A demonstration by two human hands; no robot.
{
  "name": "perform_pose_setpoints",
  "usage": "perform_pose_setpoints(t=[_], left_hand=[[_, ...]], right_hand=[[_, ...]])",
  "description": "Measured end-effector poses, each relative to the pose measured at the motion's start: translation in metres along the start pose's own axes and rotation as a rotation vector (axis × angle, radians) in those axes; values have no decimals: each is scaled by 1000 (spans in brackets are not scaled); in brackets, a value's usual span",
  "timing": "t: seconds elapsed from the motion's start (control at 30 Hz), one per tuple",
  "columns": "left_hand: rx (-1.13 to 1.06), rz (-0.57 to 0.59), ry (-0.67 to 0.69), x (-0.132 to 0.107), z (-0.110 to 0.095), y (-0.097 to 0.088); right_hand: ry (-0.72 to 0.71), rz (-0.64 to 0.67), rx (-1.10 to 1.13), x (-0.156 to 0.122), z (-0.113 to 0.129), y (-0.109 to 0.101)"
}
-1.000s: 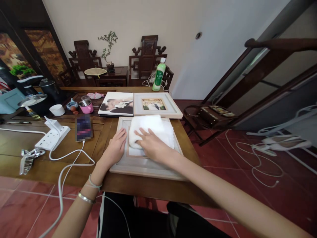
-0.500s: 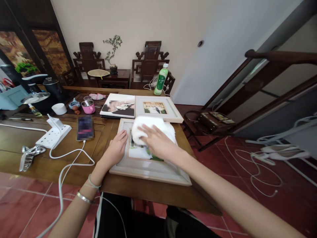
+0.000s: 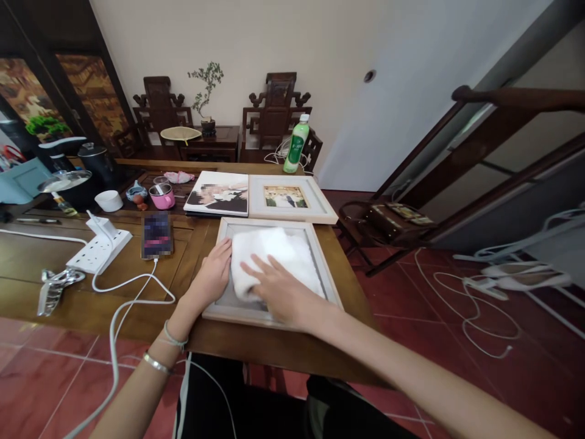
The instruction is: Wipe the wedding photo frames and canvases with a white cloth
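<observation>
Left hand (image 3: 211, 277): open, palm flat on left rail of near frame (image 3: 237, 315), which lies at the near edge of table (image 3: 201, 244). Right hand (image 3: 276, 291): fingers spread, pressing white cloth (image 3: 283, 253) onto the glass, gripping nothing. Risk: a hard push could slide the near frame off the edge. Count: one canvas print (image 3: 217, 194); two frames, counting far frame (image 3: 320, 210); one cloth.

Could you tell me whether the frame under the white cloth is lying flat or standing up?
Lying flat: the frame rests face up on the table, with the cloth on it.
</observation>
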State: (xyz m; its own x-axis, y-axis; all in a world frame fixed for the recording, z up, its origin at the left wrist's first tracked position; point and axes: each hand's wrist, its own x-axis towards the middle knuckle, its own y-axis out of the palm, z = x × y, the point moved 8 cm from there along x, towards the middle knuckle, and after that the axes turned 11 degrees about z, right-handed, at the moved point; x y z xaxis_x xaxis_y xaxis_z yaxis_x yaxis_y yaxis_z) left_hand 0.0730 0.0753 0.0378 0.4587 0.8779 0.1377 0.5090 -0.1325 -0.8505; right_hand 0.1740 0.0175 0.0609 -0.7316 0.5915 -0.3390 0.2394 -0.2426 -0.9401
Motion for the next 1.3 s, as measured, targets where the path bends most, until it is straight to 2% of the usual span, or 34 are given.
perform_pose_setpoints(t=[0.13,0.27,0.37,0.47,0.6,0.67,0.77,0.93,1.03,1.17,1.3], left_hand=[[16,17,-42,-1,1,0],[15,19,-47,-1,3,3],[-14,20,-34,-2,0,1],[-58,41,-3,-4,-6,-3],[-114,59,38,-4,-14,-9],[-130,53,47,-3,-15,-10],[-155,46,52,-3,-14,-11],[-238,-31,105,-7,-11,-16],[-272,-58,123,-8,-8,-18],[-307,-50,20,-9,0,-15],[-374,-57,-53,-8,6,-11]], right_hand=[[-106,17,154,-38,15,-7],[-47,-2,255,-50,-5,-15],[77,-114,125,-31,-33,-18],[179,-229,-49,6,-56,-22],[207,-245,-137,56,-64,-29],[187,-232,-115,69,-57,-31],[158,-177,-70,68,-36,-28],[48,-98,-76,33,14,-16],[-13,-59,-37,12,36,-13],[-84,-39,58,-3,51,-13],[-40,-82,145,-4,54,-15]])
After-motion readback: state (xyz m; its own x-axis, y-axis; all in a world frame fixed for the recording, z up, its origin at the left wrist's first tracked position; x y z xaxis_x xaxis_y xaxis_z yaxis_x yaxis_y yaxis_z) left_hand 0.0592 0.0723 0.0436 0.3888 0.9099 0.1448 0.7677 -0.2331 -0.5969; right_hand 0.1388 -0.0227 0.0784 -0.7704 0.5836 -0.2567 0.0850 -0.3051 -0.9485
